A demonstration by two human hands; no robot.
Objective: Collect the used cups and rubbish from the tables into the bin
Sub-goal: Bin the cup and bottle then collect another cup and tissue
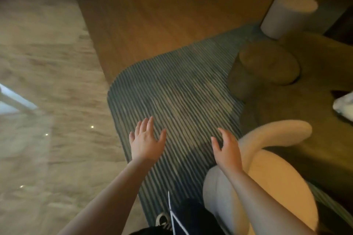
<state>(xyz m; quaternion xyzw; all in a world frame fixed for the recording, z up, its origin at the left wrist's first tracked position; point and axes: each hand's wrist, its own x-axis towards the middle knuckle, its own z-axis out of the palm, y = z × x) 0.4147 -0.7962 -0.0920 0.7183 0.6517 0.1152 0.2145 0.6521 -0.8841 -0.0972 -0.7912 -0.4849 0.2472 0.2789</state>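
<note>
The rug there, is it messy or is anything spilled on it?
No spill shows on the striped rug. Both hands, left hand and right hand, hover empty above it. The picture is blurry, so small rubbish could be missed.

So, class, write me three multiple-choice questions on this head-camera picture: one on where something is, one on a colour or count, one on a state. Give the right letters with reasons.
1. Where is the striped rug?
A. on the floor under both hands
B. hung on a wall
C. rolled up on the chair

2. How many pale cylinder stools stand at the upper right?
A. none
B. two
C. five

3. What state are the left hand and right hand in?
A. both open and empty
B. each gripping a cup
C. both clenched in fists

Answers:
1 A, since the rug lies flat below the outstretched hands.
2 B, since one pale cylinder stands in front of another.
3 A, since the fingers of both hands are spread and nothing is in them.
</note>
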